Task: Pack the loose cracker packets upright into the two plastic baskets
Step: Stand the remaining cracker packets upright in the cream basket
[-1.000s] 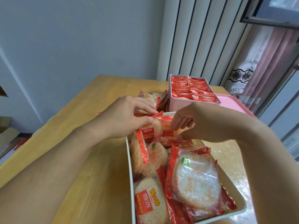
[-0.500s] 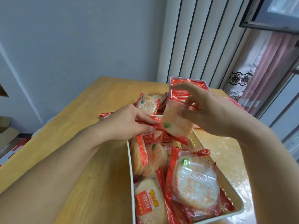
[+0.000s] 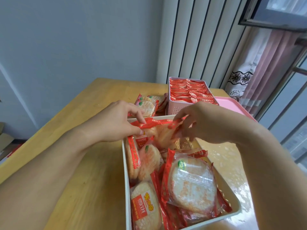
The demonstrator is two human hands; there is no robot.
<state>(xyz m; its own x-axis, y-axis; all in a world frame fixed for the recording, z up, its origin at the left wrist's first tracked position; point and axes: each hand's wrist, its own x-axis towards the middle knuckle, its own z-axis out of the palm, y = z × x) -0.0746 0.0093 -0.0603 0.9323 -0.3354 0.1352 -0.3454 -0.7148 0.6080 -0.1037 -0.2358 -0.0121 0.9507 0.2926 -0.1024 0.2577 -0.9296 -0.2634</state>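
Both hands [image 3: 116,121] [image 3: 204,122] pinch a cracker packet [image 3: 159,128] between them, over the white basket [image 3: 125,163].

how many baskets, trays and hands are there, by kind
baskets: 2, a pink basket and a white basket
trays: 1, a pink tray
hands: 2, left hand and right hand
total: 5

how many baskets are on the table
2. The white basket is nearest, under both hands, partly filled with packets. The pink basket stands just beyond it, packed full of upright packets.
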